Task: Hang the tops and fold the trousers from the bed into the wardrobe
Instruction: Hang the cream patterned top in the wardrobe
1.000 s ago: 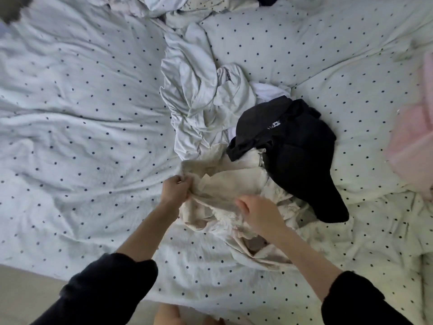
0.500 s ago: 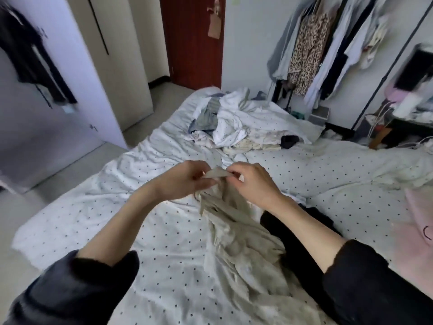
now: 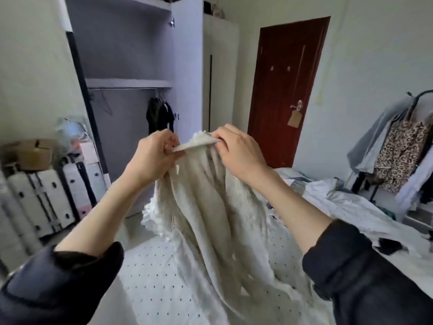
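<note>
Two forearms in pushed-up dark sleeves rise from the bottom corners and meet at mid-frame. The left hand (image 3: 153,158) is curled, thumb and fingers pinching the top edge of a cream garment (image 3: 210,207). The right hand (image 3: 239,151), knuckles up and wrist bent, pinches the same edge just beside it, so the short strip of hem between them lies taut and nearly level. The hands are close together without touching.

The garment hangs from that edge in long folds, with a frilly white trim showing at its lower left; its bottom trails down onto the bed (image 3: 152,277), which is covered in a white dotted sheet. Whether it is a top or trousers is hard to tell from these folds.

Farther along the bed, to the right, lies a heap of pale clothes (image 3: 328,191). Beyond the hands stands the open wardrobe (image 3: 131,55), with a rail under its shelf, a dark garment (image 3: 159,116) hanging on it, and a bare hanger (image 3: 105,104) to the left. A dark red door (image 3: 281,78) stands shut behind, and a rack of hanging clothes (image 3: 398,156) fills the right edge.
</note>
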`<state>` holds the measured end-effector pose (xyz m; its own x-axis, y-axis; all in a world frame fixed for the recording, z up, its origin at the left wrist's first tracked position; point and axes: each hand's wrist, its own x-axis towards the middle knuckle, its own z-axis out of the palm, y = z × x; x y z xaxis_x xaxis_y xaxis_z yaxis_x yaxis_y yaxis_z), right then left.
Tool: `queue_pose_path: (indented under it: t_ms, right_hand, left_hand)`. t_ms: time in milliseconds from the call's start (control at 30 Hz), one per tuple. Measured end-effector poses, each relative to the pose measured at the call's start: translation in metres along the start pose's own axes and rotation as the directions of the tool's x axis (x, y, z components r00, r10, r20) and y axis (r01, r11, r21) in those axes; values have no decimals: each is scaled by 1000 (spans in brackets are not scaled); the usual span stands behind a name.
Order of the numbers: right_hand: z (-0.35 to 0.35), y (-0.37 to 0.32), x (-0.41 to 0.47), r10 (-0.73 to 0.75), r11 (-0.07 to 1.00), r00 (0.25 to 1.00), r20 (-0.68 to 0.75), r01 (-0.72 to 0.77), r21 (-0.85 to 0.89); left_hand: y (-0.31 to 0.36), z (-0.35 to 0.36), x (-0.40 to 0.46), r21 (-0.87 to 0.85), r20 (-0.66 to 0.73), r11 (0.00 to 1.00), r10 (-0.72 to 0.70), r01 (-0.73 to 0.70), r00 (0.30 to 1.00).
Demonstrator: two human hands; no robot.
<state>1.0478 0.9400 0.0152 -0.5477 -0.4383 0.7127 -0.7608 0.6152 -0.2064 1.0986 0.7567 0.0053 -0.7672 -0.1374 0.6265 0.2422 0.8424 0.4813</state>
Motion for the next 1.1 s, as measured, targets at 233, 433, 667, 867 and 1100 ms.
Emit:
queue_pose_path:
  t_ms: [233,433,667,867,1100]
  right_hand:
    - [120,-105,101,-94,995,996,4,93,37]
    - [215,-146,178,19,989,1000,3,-19,147]
    - [325,-147,240,175,936,974,144,-210,282]
    - [425,-107,306,273,847,912,305,-379,373]
    - [517,-53,358,204,917,836,509,-345,200]
  left_hand:
    - [-170,-79,2,112,-107,986,-112,123,988]
    - [-305,-128,9,221,-207,940,-215,260,954]
    - [-404,-140,59,410,-266,872,-168,269,949]
    - [-495,-126,125,555,-131,831,44,36,990]
    - [-575,-105,230,306,-46,903,-303,302,952]
